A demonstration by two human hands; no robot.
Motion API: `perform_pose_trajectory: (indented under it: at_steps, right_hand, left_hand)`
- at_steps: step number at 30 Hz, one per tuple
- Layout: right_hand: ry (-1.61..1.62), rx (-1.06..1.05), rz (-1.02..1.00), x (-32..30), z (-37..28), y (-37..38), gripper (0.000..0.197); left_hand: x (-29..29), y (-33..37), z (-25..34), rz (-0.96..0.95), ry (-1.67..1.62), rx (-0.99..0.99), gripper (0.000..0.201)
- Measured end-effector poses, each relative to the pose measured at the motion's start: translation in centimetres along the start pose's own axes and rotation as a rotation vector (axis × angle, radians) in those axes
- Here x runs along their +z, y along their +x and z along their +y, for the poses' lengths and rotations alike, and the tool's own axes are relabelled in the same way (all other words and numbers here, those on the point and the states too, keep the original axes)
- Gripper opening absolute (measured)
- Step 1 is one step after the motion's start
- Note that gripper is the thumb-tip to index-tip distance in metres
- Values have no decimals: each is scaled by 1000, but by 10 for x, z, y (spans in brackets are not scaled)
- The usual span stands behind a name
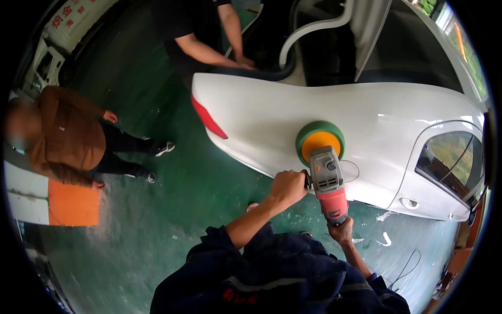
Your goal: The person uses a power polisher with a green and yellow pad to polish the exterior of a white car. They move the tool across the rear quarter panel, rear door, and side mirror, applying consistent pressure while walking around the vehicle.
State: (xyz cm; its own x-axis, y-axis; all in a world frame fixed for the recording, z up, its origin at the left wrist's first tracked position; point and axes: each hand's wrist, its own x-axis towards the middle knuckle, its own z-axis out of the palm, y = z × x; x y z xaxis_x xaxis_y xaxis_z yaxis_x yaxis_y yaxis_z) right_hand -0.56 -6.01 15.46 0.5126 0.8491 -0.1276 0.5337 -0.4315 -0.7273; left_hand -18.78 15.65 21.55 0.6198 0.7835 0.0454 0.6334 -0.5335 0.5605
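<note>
A red and grey power polisher (330,188) is held in both my hands. Its round pad, yellow with a green rim (320,138), lies against the white rear side panel of a car (256,112). My left hand (289,188) is closed around the black side handle near the polisher's head. At the back end of the tool, my right hand (342,230) grips the rear handle, its fingers partly hidden. Just right of the pad is the round outline of the fuel flap (350,170). The pad's underside cannot be seen.
A person in black (188,31) leans at the car's open rear, hands on a dark edge. Another person in brown (73,141) stands at the left beside an orange panel (75,203). A red tail light (208,116) marks the car's corner. A thin cable (410,269) crosses the green floor.
</note>
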Motion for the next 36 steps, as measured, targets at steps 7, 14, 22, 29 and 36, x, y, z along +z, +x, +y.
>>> perform_pose_trajectory:
  at_steps: [7,14,22,29,36]
  right_hand:
    - [-178,-76,-59,74,-32,32,26]
    - [-356,-200,-149,137,-114,53,26]
    - [-446,-339,-117,111,-55,77,19]
    - [-537,-321,-75,40,-2,62,19]
    - [-586,-322,-79,11,-5,46,20]
  left_hand:
    - [14,-23,-101,254,-92,-120,19]
    - [15,-69,-220,410,-170,-442,29]
    - [93,-60,-190,458,-366,-600,39]
    - [164,-52,-132,459,-583,-640,44]
    - [166,-65,-96,370,-614,-665,45]
